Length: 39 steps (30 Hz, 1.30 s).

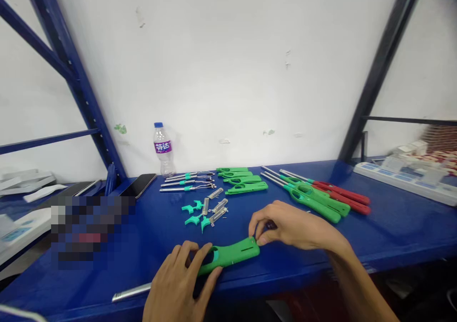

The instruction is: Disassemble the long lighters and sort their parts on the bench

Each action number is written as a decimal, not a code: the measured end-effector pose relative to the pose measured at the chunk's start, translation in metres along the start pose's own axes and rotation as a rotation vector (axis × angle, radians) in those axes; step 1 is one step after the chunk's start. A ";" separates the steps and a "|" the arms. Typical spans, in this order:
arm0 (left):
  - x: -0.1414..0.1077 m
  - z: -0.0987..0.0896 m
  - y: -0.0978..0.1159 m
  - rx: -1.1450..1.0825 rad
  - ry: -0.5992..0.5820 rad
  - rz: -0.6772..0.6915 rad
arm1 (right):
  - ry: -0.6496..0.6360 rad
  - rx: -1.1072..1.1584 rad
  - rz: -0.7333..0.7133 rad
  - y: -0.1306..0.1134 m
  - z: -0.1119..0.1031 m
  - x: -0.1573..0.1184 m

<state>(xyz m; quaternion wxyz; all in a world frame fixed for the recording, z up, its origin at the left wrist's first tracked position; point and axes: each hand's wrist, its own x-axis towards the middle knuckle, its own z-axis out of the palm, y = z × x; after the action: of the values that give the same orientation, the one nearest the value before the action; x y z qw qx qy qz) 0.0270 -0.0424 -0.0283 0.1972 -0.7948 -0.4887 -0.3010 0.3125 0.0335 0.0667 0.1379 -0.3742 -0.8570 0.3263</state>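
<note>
A green lighter with a silver metal tube lies along the table's front edge, its tube pointing left. My left hand is wrapped over its middle, fingers on the far side and thumb on the near side. At the handle's right end, my right hand has thumb and index finger pinched at the corner; anything between the fingertips is too small to make out. Beyond the hands lie teal triggers, clear fuel tanks, metal tubes with wires and green handle shells.
Several lighters with green and red handles lie on the blue table at right. A plastic bottle stands by the wall. A phone lies at left, a power strip at far right.
</note>
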 end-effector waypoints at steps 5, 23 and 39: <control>-0.003 0.003 -0.005 0.044 0.033 0.037 | 0.027 -0.061 0.024 -0.003 -0.001 0.000; 0.001 -0.002 -0.005 0.006 0.003 0.056 | 0.040 -0.137 0.082 -0.003 0.008 0.009; 0.003 -0.002 -0.006 -0.137 -0.084 -0.057 | 0.004 -0.042 0.019 0.000 0.006 0.011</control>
<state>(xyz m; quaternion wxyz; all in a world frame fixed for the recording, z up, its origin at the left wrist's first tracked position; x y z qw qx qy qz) 0.0225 -0.0392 -0.0250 0.1131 -0.8041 -0.4973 -0.3055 0.3016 0.0391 0.0625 0.1286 -0.3859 -0.8598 0.3087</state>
